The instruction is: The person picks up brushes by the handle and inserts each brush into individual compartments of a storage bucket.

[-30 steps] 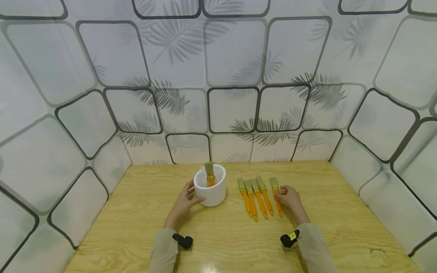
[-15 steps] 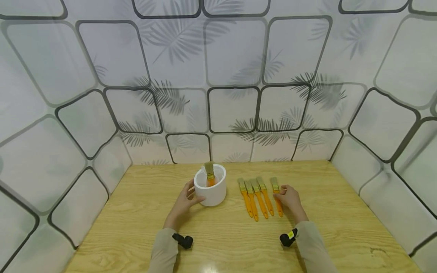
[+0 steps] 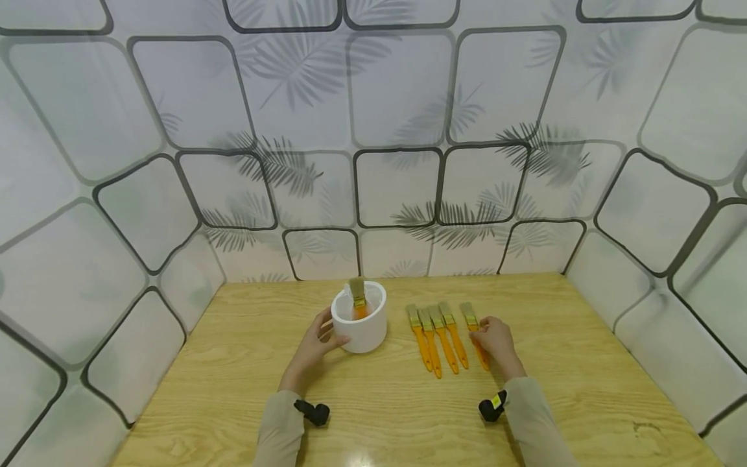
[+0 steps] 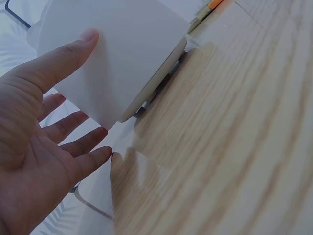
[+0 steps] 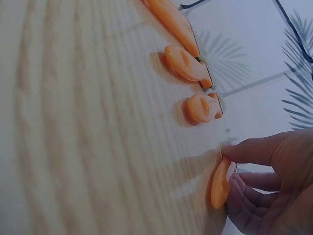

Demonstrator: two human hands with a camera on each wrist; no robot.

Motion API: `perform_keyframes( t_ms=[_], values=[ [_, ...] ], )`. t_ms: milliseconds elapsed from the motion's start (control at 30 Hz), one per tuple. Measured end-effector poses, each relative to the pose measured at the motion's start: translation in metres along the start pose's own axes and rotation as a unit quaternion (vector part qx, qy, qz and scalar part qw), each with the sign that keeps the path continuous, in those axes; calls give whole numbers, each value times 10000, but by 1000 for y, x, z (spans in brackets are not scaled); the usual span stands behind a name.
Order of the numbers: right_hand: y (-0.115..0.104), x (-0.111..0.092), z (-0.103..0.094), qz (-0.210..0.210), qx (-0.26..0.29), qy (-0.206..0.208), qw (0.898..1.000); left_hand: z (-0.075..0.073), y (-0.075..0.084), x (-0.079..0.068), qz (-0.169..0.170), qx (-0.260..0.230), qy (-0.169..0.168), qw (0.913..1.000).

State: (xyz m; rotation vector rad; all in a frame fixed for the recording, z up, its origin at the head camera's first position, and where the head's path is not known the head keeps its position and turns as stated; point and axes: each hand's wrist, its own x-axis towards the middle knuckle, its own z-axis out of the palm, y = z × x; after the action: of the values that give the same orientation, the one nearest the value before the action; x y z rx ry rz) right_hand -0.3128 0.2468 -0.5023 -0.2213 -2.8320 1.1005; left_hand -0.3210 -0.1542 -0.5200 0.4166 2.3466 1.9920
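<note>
A white round container (image 3: pixel 363 331) stands on the wooden table with one paintbrush (image 3: pixel 358 299) in it, bristles up. My left hand (image 3: pixel 316 344) holds the container at its left side; the left wrist view shows the thumb (image 4: pixel 73 54) on its wall and the other fingers around behind. To the right, my right hand (image 3: pixel 493 337) pinches the orange handle of a flat paintbrush (image 3: pixel 469 314) that lies on the table, bristles pointing away. In the right wrist view, the thumb and fingers meet on that handle (image 5: pixel 222 186); the grip partly hides it.
Several more orange-handled paintbrushes (image 3: pixel 434 337) lie side by side between the container and my right hand. Patterned panels (image 3: pixel 399 188) enclose the wooden table (image 3: pixel 385 415) at the back and both sides. A small black camera sits on each wrist.
The paintbrush under my right hand has turned slightly, its handle end shifting right. My left hand and the container have stayed in place.
</note>
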Motion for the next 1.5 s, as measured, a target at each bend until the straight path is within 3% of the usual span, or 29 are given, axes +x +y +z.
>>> perform_keyframes(
  t_ms=[233,433,733,900,1000,1200,1500],
  values=[
    [-3,0,0,62,-281,11,9996,2,1,-1,-292,-25,73,9995],
    [-1,4,1,44,-378,36,9993,1,2,-1,-247,-77,34,9997],
    [6,9,1,177,-147,-73,9997,0,28,-10,-311,-26,-214,9993],
    [8,8,-1,130,9,-52,9999,1,32,-12,-310,-20,-243,9992],
    [7,7,-2,90,91,-50,9999,1,28,-10,-316,-45,-230,9992],
    [7,7,-3,56,196,-67,9998,0,5,-1,-287,-63,-41,9996],
    [8,7,-2,109,558,-130,9983,0,-1,-1,-193,25,-1,9998]
  ],
)
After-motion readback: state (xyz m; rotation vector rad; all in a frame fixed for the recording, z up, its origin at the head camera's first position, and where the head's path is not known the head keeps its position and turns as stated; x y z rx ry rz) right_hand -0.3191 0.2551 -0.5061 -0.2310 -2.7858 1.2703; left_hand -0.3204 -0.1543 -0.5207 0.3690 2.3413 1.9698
